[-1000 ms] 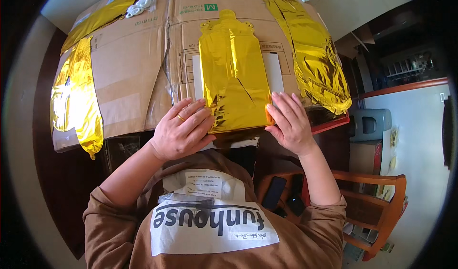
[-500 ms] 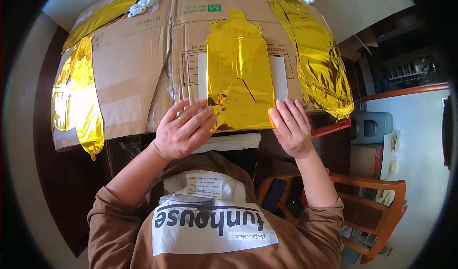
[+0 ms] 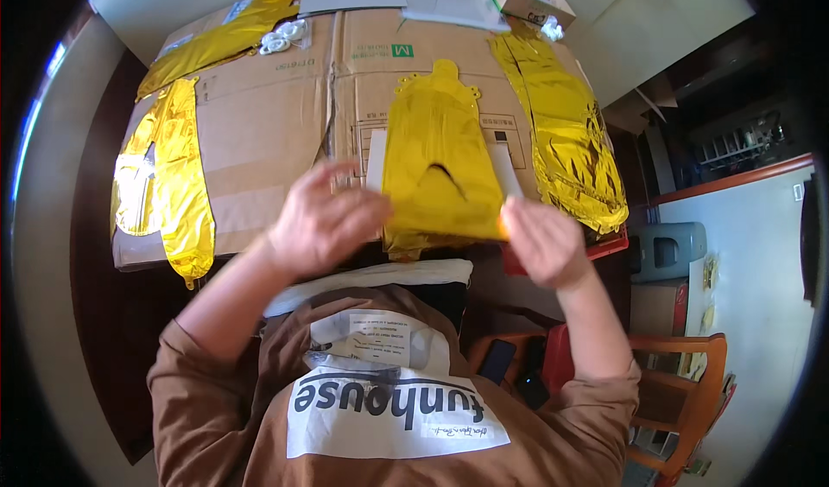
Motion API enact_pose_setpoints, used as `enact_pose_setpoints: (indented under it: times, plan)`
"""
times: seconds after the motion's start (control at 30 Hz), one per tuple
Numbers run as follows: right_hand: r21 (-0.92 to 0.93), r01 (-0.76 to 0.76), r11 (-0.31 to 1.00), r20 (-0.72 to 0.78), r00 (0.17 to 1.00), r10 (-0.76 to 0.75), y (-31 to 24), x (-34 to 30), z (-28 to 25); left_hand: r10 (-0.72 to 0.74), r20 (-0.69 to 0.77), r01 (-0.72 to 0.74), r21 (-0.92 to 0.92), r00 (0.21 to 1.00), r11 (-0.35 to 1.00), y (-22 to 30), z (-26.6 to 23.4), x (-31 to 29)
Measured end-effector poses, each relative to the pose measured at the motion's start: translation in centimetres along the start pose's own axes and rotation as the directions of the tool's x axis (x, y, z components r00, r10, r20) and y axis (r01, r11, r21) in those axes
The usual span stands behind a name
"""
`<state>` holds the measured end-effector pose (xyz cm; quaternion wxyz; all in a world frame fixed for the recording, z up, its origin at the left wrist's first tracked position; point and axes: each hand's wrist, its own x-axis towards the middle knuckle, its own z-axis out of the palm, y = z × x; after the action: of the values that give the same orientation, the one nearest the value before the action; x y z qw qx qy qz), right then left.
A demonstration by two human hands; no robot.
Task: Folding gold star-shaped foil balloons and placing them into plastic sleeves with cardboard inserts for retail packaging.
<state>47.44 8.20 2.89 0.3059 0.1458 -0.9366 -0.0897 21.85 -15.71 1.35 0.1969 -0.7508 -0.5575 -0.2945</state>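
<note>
Find gold foil sheet (image 3: 439, 159) on cardboard (image 3: 259, 116), right of its centre seam, lower end at its near edge. See wide bare room on cardboard left of its seam, only a narrow band toward wrinkled gold strip (image 3: 566, 124) along its right edge. See right hand (image 3: 542, 241) pinching foil's lower right corner at cardboard's near edge; left hand (image 3: 328, 219) blurred near same edge, cannot tell whether gripping. Note foil shiny, flattish, round-tabbed at far end, with dark curved crease low down.
</note>
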Motion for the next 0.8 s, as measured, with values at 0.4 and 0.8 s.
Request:
enact_pose_setpoints:
  times: [0.4, 0.8]
  plan:
    - [-0.231, 0.214, 0.949, 0.078, 0.976, -0.201, 7.2, 3.8, 4.7, 0.43, 0.15, -0.454, 0.349, 0.891, 0.82, -9.1, -1.4, 3.5]
    - [0.092, -0.259, 0.962, 0.35, 0.913, 0.212, 2.0, 0.7, 5.0, 0.113, 0.204, -0.118, 0.012, 0.972, 0.993, -5.7, 2.2, -0.1]
